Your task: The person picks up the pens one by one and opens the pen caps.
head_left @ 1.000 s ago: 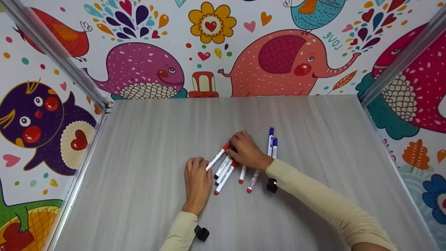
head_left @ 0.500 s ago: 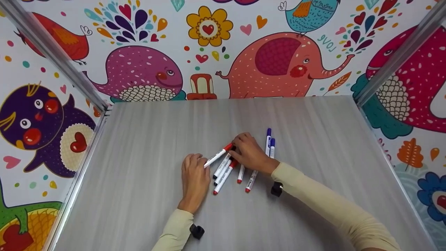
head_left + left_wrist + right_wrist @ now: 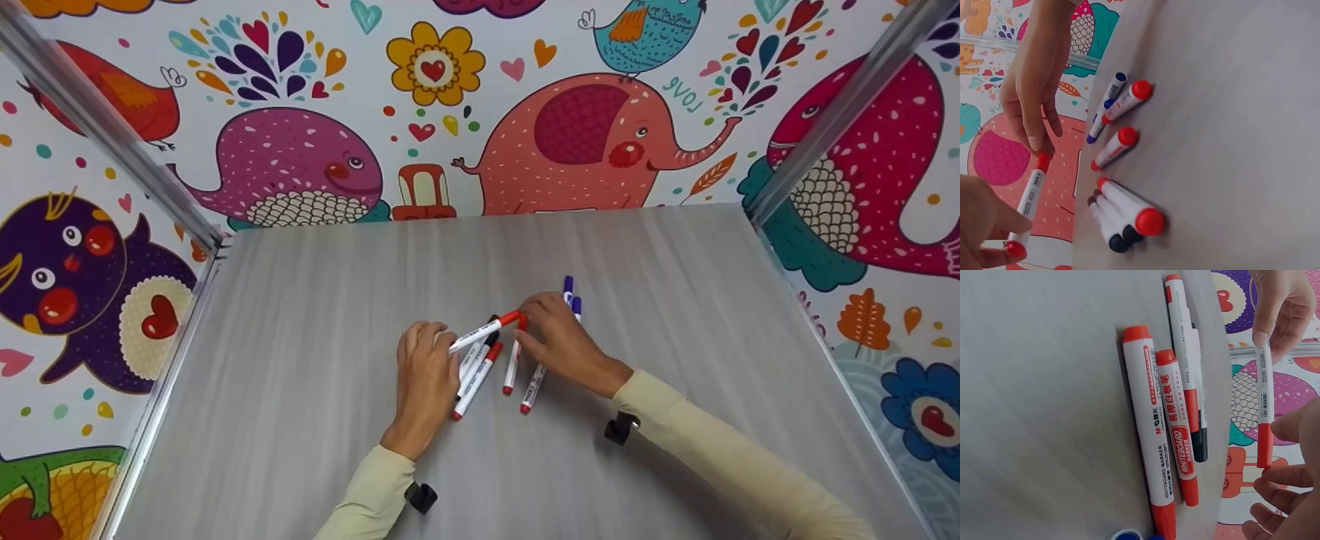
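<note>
A white whiteboard marker [image 3: 478, 331] with a red cap is held between both hands, slanting up to the right over other markers. My left hand [image 3: 426, 379] pinches its white rear end between thumb and finger, as the left wrist view shows. At the other end, thumb and fingertips of my right hand [image 3: 566, 341] hold the red cap [image 3: 1265, 445]. Below it on the table lie a red-capped marker [image 3: 478, 381] and two black-capped markers [image 3: 1109, 226], side by side. Two more red markers [image 3: 1148, 416] lie near the right hand, which partly hides one.
Two blue-capped markers [image 3: 568, 288] lie beyond the right hand, partly covered by it. The grey wood-grain table [image 3: 315, 300] ends at a wall [image 3: 300, 165] printed with cartoon animals. Metal posts [image 3: 825, 127] stand at the back corners.
The held marker has turned flatter and shifted right of the black-capped pair, with both hands still on it. My right hand has moved right, uncovering black caps and a red cap. The view has shifted slightly.
</note>
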Motion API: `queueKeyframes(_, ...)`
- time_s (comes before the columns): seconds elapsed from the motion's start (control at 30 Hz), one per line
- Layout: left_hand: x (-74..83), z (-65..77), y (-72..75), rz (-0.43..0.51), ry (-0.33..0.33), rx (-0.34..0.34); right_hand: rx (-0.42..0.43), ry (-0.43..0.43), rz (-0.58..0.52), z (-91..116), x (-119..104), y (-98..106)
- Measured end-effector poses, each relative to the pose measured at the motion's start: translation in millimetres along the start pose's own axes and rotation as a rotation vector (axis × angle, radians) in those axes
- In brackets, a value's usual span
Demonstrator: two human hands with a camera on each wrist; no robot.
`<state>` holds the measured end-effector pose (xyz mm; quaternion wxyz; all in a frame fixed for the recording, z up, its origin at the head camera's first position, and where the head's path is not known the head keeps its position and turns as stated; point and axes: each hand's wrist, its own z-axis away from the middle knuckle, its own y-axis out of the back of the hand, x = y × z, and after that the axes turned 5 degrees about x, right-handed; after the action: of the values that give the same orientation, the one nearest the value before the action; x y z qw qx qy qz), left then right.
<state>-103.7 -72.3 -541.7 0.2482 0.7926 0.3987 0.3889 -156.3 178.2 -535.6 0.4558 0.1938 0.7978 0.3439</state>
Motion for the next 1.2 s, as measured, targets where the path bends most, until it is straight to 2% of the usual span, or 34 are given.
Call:
queueKeyframes(0.13, 7.4, -4.0, 1.0, -0.003, -0.026, -0.027, 0.052, -0.007, -0.018, 11.9, -0.1, 8.2)
queueKeyframes(0.3, 14.7, -6.6, 0.3, 0.040, -0.026, -0.060, 0.111, -0.043, -0.040, 26.1, -2.3, 16.5)
queueKeyframes(0.73, 34.9, -8.5, -4.9, 0.208, 0.048, -0.143, 0.277, -0.081, -0.114, 47.9, -9.8, 34.2)
queueKeyframes(0.87, 40.8, -7.4, -5.5, 0.296, 0.107, -0.208, 0.307, -0.074, -0.151, 50.5, -10.0, 37.6)
queueKeyframes(0.97, 43.5, -7.6, -6.4, 0.378, 0.124, -0.254, 0.326, -0.067, -0.187, 53.2, -9.6, 39.6)
queueKeyframes(1.1, 45.6, -9.3, -5.5, 0.528, 0.196, -0.344, 0.335, -0.091, -0.255, 57.7, -10.1, 43.5)
queueKeyframes(1.2, 46.8, -11.1, -2.5, 0.653, 0.279, -0.430, 0.321, -0.138, -0.319, 61.4, -11.8, 47.6)
